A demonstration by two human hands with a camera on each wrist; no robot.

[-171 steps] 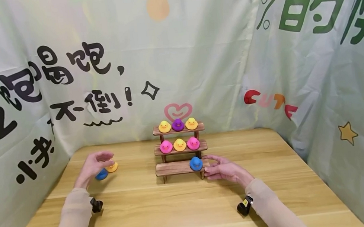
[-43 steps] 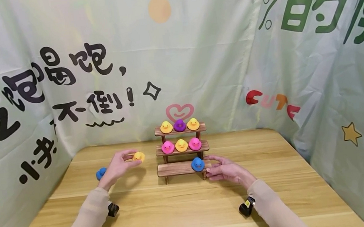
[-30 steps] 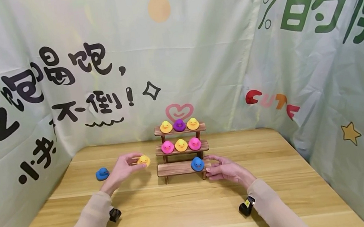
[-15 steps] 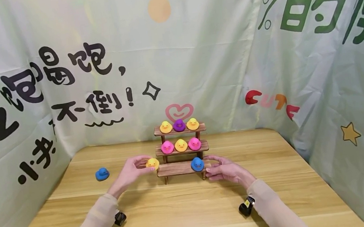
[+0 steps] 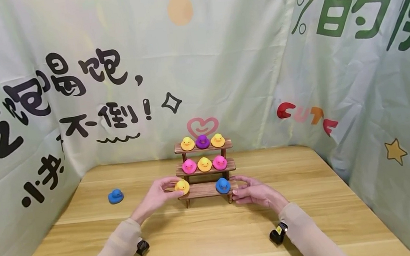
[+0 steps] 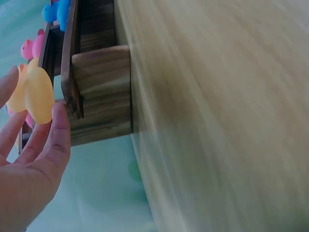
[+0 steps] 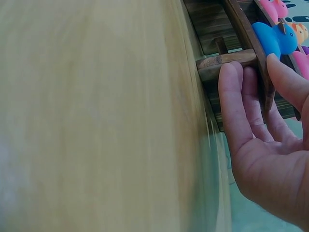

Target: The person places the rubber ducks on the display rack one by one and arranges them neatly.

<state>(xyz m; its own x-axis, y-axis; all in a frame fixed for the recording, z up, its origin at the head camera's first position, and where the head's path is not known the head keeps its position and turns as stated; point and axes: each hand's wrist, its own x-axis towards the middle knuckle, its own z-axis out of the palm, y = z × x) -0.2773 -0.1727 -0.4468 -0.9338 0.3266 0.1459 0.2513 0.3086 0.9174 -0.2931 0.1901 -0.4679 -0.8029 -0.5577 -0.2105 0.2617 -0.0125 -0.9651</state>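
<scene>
A yellow rubber duck (image 5: 182,187) is pinched between thumb and fingers of my left hand (image 5: 159,196), at the left end of the bottom step of a three-step wooden display stand (image 5: 204,190). In the left wrist view the duck (image 6: 36,92) is seen from below; I cannot tell whether it touches the step. My right hand (image 5: 255,192) grips the stand's right end, thumb at the step's edge and fingers beneath, against the leg (image 7: 227,63). Right beside that thumb sits a blue rubber duck (image 5: 223,185) on the bottom step.
On the middle step, a yellow duck (image 5: 204,164) sits between two pink ones. A purple duck (image 5: 202,142) stands between two yellow ones on top. Another blue duck (image 5: 115,196) lies on the wooden table (image 5: 210,237) to the left. Printed curtains (image 5: 236,69) hang behind.
My left hand has picked up the yellow duck from beside the blue one on the left and carried it right to the bottom step. My right hand has stayed at the stand.
</scene>
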